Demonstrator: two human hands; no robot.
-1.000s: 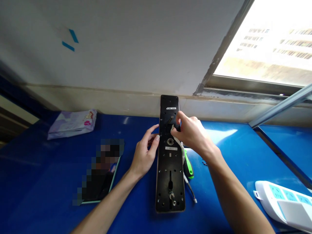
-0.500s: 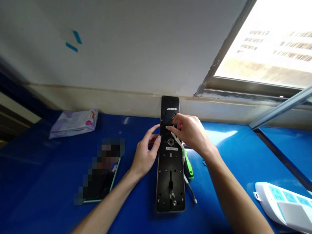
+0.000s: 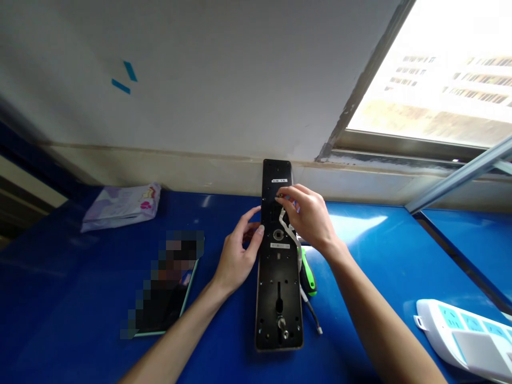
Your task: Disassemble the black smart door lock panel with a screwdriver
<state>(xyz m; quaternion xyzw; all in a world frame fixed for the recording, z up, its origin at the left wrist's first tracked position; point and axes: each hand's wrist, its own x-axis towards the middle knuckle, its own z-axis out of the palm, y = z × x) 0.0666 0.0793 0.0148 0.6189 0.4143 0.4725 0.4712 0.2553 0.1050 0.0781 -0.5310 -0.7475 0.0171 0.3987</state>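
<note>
Touching black panel (image 3: 279,269) edge, left hand (image 3: 240,250) half-curled; right hand (image 3: 308,213) pinched, grasp unclear; blue tabletop (image 3: 380,250) either side.

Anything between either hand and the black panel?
Nothing visible at the left hand, which is at the left edge of the black panel. By the right hand, a white cable lies on the panel without visibly blocking it.

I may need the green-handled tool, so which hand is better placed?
Probably the right hand: the green-handled tool lies on its side of the black plate; the left hand is at the opposite edge.
</note>
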